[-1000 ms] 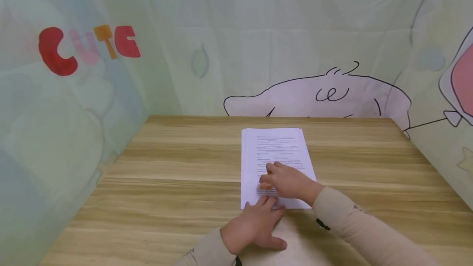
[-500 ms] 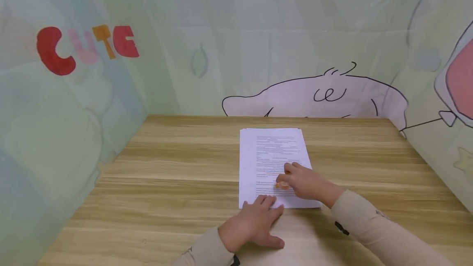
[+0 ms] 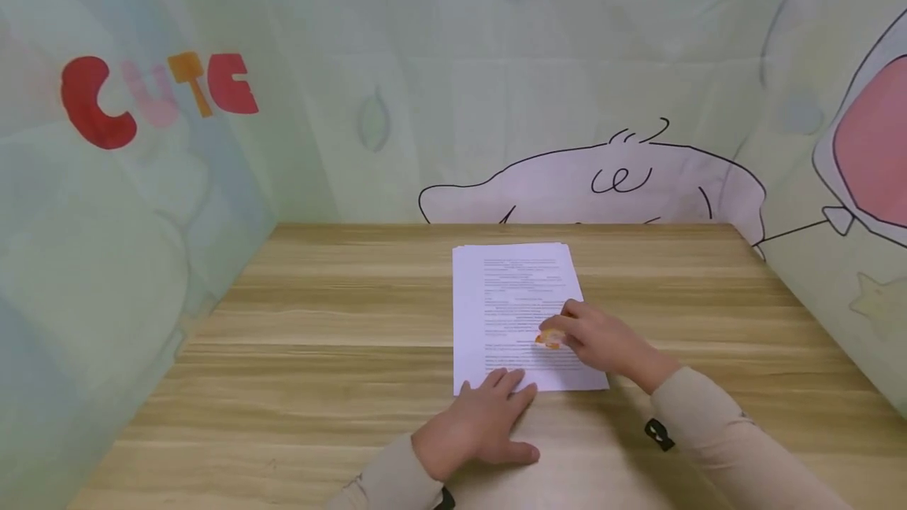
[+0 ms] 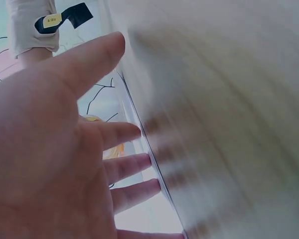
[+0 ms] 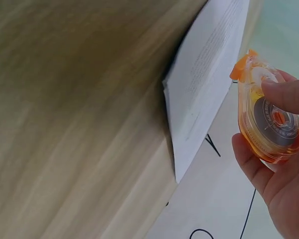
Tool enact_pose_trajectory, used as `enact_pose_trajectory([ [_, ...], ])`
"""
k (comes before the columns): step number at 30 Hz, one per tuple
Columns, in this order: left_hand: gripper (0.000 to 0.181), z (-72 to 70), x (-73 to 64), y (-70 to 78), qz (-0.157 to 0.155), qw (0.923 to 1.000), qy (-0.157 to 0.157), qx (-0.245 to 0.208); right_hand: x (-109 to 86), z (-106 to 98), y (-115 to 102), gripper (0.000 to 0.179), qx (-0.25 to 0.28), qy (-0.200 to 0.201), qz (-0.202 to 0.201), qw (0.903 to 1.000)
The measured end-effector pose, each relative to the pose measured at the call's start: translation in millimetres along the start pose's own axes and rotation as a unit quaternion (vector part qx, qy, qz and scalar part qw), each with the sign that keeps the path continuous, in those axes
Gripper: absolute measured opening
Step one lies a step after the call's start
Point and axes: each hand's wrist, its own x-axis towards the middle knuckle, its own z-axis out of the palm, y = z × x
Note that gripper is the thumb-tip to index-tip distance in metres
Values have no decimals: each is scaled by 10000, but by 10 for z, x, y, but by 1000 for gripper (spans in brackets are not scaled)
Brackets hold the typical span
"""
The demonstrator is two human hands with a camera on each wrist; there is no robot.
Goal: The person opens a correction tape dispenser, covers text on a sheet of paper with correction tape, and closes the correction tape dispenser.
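A stack of white printed sheets (image 3: 471,313) lies on the wooden table, its text lines broken by blank gaps. My left hand (image 3: 482,423) rests with spread, straight fingers on the near edge of the paper. In the left wrist view, the fingertips (image 4: 144,160) of that hand meet the sheet edge. My right hand (image 3: 602,341) holds an orange, see-through correction tape (image 5: 274,119) over the lower right part of the page. The right wrist view shows thumb and fingers around its body, with the orange tip raised off the paper.
Wood-grain table (image 3: 319,352) surrounds the papers on all sides. A printed cloth backdrop (image 3: 319,101) with cartoon drawings closes off the back and both sides. Black straps (image 3: 659,434) hang below the sleeves.
My right hand has slid right across the page with the correction tape, then risen slightly off it. My left hand has stayed on the near edge. The head view has shifted a little.
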Motion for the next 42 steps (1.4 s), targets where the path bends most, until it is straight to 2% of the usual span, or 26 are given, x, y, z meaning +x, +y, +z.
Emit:
enact_pose_trajectory([
  [4, 80, 16, 29, 10, -5, 10000, -21, 47, -48, -11, 16, 33, -69, -43, 179, 9998],
  [11, 81, 0, 71, 1, -30, 9999, -155, 40, -58, -17, 26, 34, -14, 192, 272, 9994],
  [16, 81, -12, 85, -24, -48, 9999, -139, 0, -15, -1, 24, 35, -16, 295, 206, 9994],
  [24, 83, 12, 53, -29, 17, 9999, -97, 89, 26, 59, -8, 36, -72, 234, -9, 9997],
  [33, 80, 18, 43, -34, 53, 9995, 188, 263, 71, 121, -30, 36, -189, 51, -335, 9992],
  [38, 78, 23, 86, -31, 90, 9981, 402, 463, 77, 139, -25, 35, -223, 19, -318, 9992],
  [42, 78, 15, 100, -29, 71, 9978, 408, 508, 57, 141, 5, 35, -274, -6, -259, 9993],
])
